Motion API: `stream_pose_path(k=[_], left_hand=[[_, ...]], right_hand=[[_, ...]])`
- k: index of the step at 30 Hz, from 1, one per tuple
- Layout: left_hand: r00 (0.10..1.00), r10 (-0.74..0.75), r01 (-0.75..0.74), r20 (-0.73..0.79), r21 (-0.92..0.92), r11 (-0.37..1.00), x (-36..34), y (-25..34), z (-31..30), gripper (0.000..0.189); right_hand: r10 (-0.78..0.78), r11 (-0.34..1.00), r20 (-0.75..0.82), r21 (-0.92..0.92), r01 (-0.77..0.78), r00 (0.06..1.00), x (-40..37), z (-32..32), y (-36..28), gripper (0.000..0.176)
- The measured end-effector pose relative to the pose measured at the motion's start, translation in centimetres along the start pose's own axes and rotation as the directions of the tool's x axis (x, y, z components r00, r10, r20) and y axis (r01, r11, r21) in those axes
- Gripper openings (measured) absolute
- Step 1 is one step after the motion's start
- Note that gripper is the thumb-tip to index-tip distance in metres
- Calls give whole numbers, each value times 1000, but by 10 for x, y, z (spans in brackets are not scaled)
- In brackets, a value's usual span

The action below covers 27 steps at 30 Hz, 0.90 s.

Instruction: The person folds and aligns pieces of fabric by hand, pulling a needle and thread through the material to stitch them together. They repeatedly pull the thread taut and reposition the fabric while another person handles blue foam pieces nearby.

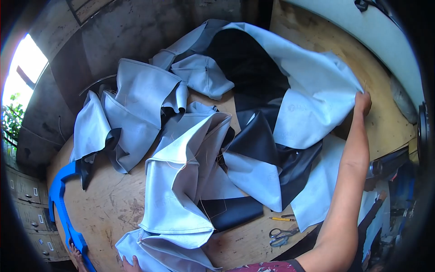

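Note:
A large sewn leatherette cover (174, 199), black on its face with pale grey-blue backing, lies crumpled over the table. At the far right, my right hand (362, 103) is closed on its raised edge, with the arm stretched out. My left hand (130, 264) shows only in part at the bottom edge. Its fingers press on the nearest pale fold of the cover, seemingly gripping it. Loose threads hang from the seams. Scissors (283, 235) with dark handles lie on the table nearer my right forearm, beside a yellow pencil-like tool (282, 219).
The wooden table (106, 204) has a worn, stained top. A blue curved frame (61, 199) stands along its left edge, with another person's hand (76, 256) at it. Metal drawers (34, 217) are at lower left. A pale curved panel (353, 27) rises at upper right.

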<state>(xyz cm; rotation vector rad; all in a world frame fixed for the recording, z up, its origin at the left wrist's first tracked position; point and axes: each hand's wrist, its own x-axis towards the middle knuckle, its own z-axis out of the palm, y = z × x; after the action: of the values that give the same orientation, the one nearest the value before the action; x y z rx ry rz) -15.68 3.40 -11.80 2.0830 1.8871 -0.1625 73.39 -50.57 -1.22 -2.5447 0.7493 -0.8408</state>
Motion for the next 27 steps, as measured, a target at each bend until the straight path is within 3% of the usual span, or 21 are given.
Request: stream_pose_path(k=[3,6,8,12,13,14,15,16,17,19,20,22,26,27], left_hand=[[991,5,-12,136,51,999,-11,-4,1,89],[985,-47,32,166,86,996,-3,-26,21,95],[979,-62,48,193,77,996,-10,-16,23,96],[974,-114,85,197,151,985,5,-38,48,97],[974,-67,74,216,-25,997,-23,9,28,96],[975,-72,80,210,-27,996,-21,3,33,96],[991,43,-44,127,8,999,-14,-12,47,83],[987,157,-159,47,55,986,-9,-26,60,72],[989,144,-145,36,53,988,5,-50,75,72],[992,109,-120,-66,-185,975,31,-90,99,44],[992,99,-111,-72,-189,976,30,-90,100,44],[941,269,-331,-205,-390,860,26,-68,88,34],[960,182,-262,-211,-463,847,-2,7,56,27],[977,173,-214,-127,-488,846,-6,21,48,24]], right_hand=[[-39,999,44,-20,40,998,-12,11,28,41],[-145,989,24,6,145,989,-20,32,50,37],[-121,992,98,32,118,988,-30,27,46,40],[-259,964,190,113,241,947,-34,23,51,41],[-258,964,191,113,240,947,-30,22,59,41],[-339,941,331,129,314,881,-26,20,68,42],[-419,907,460,163,389,783,-21,23,76,43],[-449,886,409,91,454,794,-15,31,91,42],[-350,920,468,8,392,811,-18,19,88,43],[-250,968,255,32,251,934,-33,4,91,41],[-259,965,258,43,257,931,-35,7,97,41],[-294,956,193,70,286,936,-28,19,115,43],[-342,931,293,-21,363,893,-39,16,107,47],[-349,937,170,64,343,922,-58,1,92,48]])
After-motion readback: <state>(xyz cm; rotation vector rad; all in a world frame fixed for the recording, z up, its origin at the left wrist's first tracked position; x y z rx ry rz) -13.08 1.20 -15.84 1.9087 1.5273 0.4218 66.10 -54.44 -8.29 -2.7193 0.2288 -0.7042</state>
